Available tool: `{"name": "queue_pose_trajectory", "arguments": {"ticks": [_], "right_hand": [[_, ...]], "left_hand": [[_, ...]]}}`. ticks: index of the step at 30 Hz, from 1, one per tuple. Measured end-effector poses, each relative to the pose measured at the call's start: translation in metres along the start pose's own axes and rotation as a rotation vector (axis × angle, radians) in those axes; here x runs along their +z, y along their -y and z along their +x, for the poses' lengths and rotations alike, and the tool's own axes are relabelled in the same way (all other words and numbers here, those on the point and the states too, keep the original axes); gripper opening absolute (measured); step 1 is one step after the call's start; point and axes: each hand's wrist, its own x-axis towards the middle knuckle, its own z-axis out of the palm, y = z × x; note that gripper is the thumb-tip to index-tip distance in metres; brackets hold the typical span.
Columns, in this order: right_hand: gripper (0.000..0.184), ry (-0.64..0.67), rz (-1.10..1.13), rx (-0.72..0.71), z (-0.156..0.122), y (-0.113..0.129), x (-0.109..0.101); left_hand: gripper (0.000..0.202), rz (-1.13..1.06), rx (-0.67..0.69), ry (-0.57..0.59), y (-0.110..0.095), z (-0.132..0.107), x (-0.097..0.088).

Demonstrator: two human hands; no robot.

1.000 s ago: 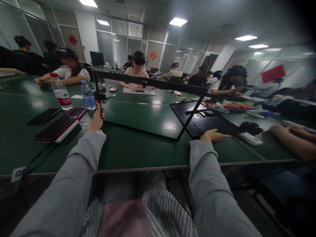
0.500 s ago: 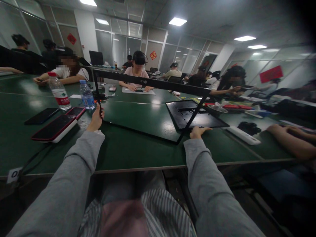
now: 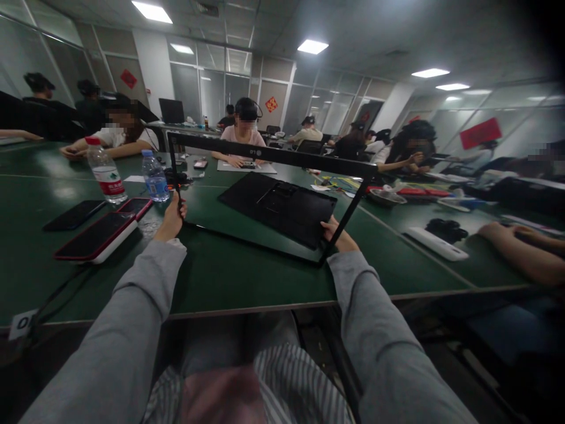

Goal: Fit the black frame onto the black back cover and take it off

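My left hand point(image 3: 170, 220) is closed around the left side of a thin black monitor bezel point(image 3: 291, 156). The bezel stands tilted above the green table, and its upper bar carries an upside-down LG logo. Behind the bezel's right bar, my right hand point(image 3: 341, 237) grips the right edge of a black monitor back cover point(image 3: 282, 211). That cover is a flat panel with a recess near its middle, seen through the opening of the bezel. Part of my right hand is hidden by the bar; whether it also touches the bezel I cannot tell.
Left on the green table point(image 3: 265, 282) are a red-capped bottle point(image 3: 108, 176), a blue-capped bottle point(image 3: 155, 179), a red-edged phone point(image 3: 97, 235) on a white block and a dark phone point(image 3: 75, 215). A white bar point(image 3: 436, 243) lies right, near another person's arm point(image 3: 516, 253). Several people sit around.
The back cover has moved left from the table's right side to behind the bezel, now gripped by my right hand. My left hand keeps its hold on the bezel.
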Motion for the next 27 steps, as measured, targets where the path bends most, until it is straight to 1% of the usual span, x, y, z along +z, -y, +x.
{"name": "queue_pose_trajectory", "arguments": {"ticks": [3, 6, 8, 10, 12, 13, 15, 18, 21, 23, 25, 27], "right_hand": [[0.074, 0.07, 0.028, 0.11, 0.005, -0.009, -0.004], [0.077, 0.098, 0.029, 0.119, 0.01, -0.018, -0.004], [0.077, 0.044, 0.018, 0.081, 0.012, -0.021, -0.001], [0.079, -0.081, -0.013, 0.021, 0.015, -0.019, 0.003], [0.081, -0.204, -0.03, -0.045, 0.016, -0.011, 0.005], [0.081, -0.232, -0.011, -0.065, 0.016, -0.005, 0.006], [0.078, -0.201, 0.098, -0.056, 0.012, 0.009, 0.006], [0.071, -0.113, 0.357, -0.017, 0.002, 0.028, 0.0], [0.054, -0.13, 0.627, -0.093, -0.009, 0.037, -0.012], [0.046, -0.158, 0.73, -0.141, -0.015, 0.04, -0.019], [0.051, -0.161, 0.684, -0.144, -0.023, 0.044, -0.022], [0.069, -0.113, 0.494, -0.105, -0.032, 0.053, -0.017]], "left_hand": [[0.057, 0.017, -0.028, -0.012, -0.001, 0.0, 0.001], [0.057, 0.013, -0.044, -0.002, 0.0, 0.001, 0.001], [0.058, 0.013, -0.039, 0.012, 0.001, 0.003, 0.001], [0.058, 0.019, -0.031, 0.019, 0.002, 0.005, 0.0], [0.058, 0.028, -0.035, 0.021, 0.003, 0.006, -0.001], [0.057, 0.031, -0.04, 0.019, 0.003, 0.007, 0.0], [0.057, 0.037, -0.052, 0.014, 0.004, 0.007, 0.001], [0.057, 0.055, -0.061, 0.005, 0.004, 0.006, 0.005], [0.058, 0.085, -0.047, 0.007, 0.004, 0.004, 0.008], [0.06, 0.096, -0.031, 0.011, 0.004, 0.003, 0.01], [0.06, 0.101, -0.027, -0.004, 0.004, 0.003, 0.012], [0.059, 0.104, -0.029, -0.037, 0.004, 0.003, 0.013]]}}
